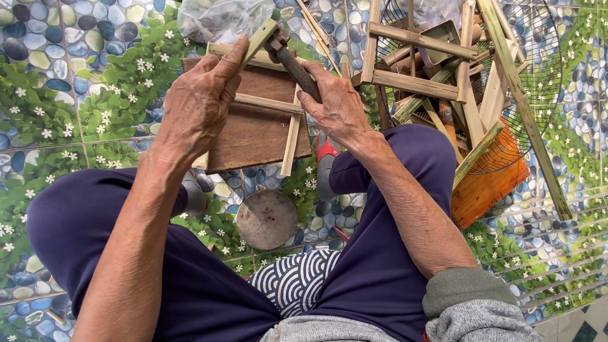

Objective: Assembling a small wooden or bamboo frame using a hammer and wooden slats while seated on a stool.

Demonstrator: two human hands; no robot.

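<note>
My left hand (199, 101) grips a pale green-edged bamboo strip (258, 39) and holds it upright over a brown wooden board (256, 130). My right hand (339, 104) is closed around the dark handle of a knife-like tool (292, 63), whose head meets the strip's top end. Thin bamboo slats (291, 142) lie across and beside the board. Both forearms reach forward over my knees in dark blue trousers.
A frame of bamboo sticks (415, 82) stands at the right with a wire fan guard (538, 76) and an orange board (484, 190) behind it. A round grey disc (266, 218) lies between my feet. A clear plastic bag (221, 19) sits at the top. The floor is pebble-and-leaf patterned.
</note>
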